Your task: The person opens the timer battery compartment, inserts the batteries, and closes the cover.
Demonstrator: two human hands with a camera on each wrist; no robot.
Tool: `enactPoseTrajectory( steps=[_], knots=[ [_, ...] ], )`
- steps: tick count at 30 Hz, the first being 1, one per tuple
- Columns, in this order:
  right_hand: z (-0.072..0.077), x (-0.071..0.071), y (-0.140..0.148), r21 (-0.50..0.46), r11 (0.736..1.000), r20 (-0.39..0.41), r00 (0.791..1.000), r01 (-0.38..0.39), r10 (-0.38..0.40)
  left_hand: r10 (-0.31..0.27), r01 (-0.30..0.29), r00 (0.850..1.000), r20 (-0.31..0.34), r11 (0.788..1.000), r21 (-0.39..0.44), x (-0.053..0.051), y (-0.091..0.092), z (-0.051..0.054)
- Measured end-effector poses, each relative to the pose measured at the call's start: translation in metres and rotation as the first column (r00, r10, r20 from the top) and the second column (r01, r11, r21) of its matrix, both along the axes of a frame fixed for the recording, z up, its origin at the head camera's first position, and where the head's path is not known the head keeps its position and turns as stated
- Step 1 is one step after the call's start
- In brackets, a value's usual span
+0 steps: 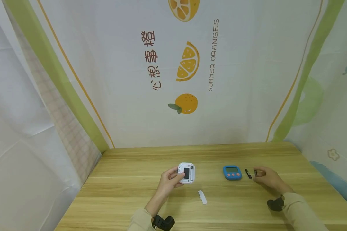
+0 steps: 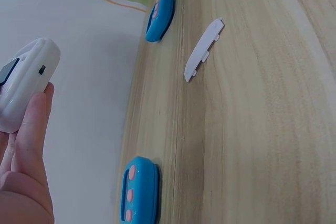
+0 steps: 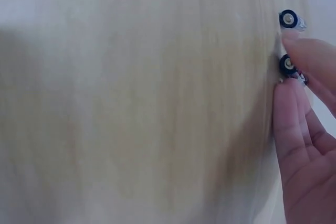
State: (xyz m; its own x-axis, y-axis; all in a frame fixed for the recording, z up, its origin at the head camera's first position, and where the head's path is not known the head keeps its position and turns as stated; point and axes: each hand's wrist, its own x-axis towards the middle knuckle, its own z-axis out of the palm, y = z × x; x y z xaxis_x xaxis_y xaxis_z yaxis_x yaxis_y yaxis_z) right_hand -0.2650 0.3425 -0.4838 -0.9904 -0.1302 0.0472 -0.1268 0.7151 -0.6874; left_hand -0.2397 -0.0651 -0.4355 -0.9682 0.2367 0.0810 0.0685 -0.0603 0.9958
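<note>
Head view: a white cover (image 1: 202,197) lies loose on the worktop (image 1: 118,205). Farther off, the left hand (image 1: 168,182) has its grip curled round a white device (image 1: 187,171), raised, battery slot exposed. Off to the right, the right hand (image 1: 268,178) has its grip nearly closed, pinching one battery (image 3: 287,65); a second battery (image 1: 248,174) lies just beside, then a blue timer (image 1: 232,172). Behind hangs a printed curtain (image 1: 234,106).

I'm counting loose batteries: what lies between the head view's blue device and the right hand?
A dark battery lies between the blue device and right hand in the head view.
</note>
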Motion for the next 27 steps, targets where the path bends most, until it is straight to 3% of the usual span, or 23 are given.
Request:
enactPoseTrajectory(
  steps=[14,21,27],
  knots=[
    [0.001,0.006,0.0,-0.016,0.999,0.002,0.999,0.044,-0.044,0.001,-0.002,1.0,0.009,1.0,0.021,0.0,0.0,-0.003],
    [-0.003,0.008,0.001,-0.033,0.997,-0.008,0.997,0.072,-0.072,-0.005,0.004,1.0,0.019,1.0,0.028,0.003,0.001,0.002],
    [0.002,0.011,-0.002,-0.211,0.974,0.025,0.996,0.086,-0.082,0.003,-0.003,1.0,0.018,1.0,0.022,0.001,0.0,-0.002]
  ],
)
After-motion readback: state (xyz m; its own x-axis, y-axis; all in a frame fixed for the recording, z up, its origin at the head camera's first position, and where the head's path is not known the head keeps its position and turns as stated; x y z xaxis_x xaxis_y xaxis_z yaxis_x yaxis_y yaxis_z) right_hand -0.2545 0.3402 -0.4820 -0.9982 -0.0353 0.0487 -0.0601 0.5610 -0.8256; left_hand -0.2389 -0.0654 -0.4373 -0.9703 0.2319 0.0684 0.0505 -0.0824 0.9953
